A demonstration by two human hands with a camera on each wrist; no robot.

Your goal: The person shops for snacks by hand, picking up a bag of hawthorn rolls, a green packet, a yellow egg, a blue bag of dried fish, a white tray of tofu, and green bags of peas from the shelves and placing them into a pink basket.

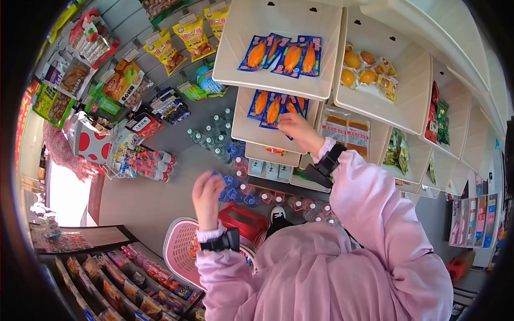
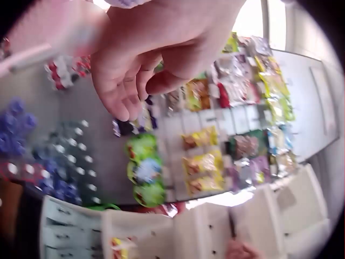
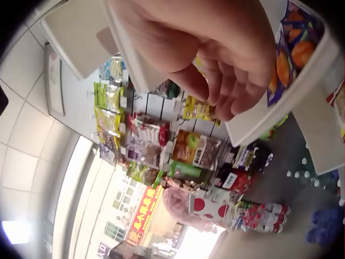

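At the lower bin [image 1: 242, 126], I note right hand [image 1: 302, 132] empty, fingers loosely curled; left hand [image 1: 208, 197] likewise. Overlapping blue packets [image 1: 273, 111] might drag together if pinched.

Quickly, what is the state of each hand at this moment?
Left hand: open, fingers loosely curled, holding nothing.
Right hand: open, loosely curled, holding nothing, by the blue packets.

Yellow bags [image 1: 194, 37] on slatted wall [image 1: 126, 16]; white-capped bottles [image 1: 213, 140] on floor [image 1: 128, 208]; red-spotted white box [image 1: 92, 143] beside wire basket [image 1: 118, 170].
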